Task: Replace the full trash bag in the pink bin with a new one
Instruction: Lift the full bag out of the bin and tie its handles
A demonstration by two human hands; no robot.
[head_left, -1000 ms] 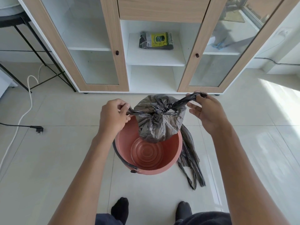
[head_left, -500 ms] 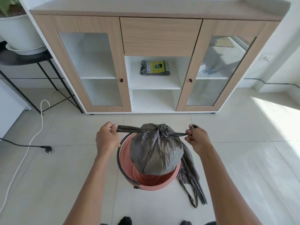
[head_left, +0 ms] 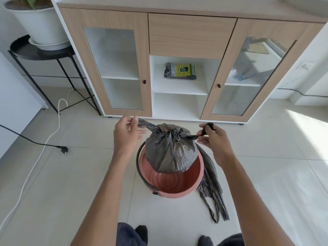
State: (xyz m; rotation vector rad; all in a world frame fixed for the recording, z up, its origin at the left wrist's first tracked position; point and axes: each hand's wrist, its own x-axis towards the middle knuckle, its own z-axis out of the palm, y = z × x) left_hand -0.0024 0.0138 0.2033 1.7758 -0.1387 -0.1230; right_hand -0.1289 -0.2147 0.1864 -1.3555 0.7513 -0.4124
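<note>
Trash bag (head_left: pixel 170 151): full, grey, knotted at the top; it hangs between the two sets of fingers and lower than them, its bottom over the bin's mouth.
Left hand (head_left: pixel 126 135): thumb and forefinger pinch the bag's left ear; the other fingers spread loosely.
Right hand (head_left: pixel 214 139): fingertips (head_left: pixel 202 138) pinch the right ear close to the knot; the ear's end sticks up above them.
Pink bin (head_left: pixel 200 176): on the floor below the fingers, ribbed bottom showing.
Spare bag (head_left: pixel 211 189): flat, grey, on the floor touching the bin, below the right fingers.
Cabinet (head_left: pixel 191 36): beyond the fingers; yellow-labelled pack (head_left: pixel 181 71) on its middle shelf.
</note>
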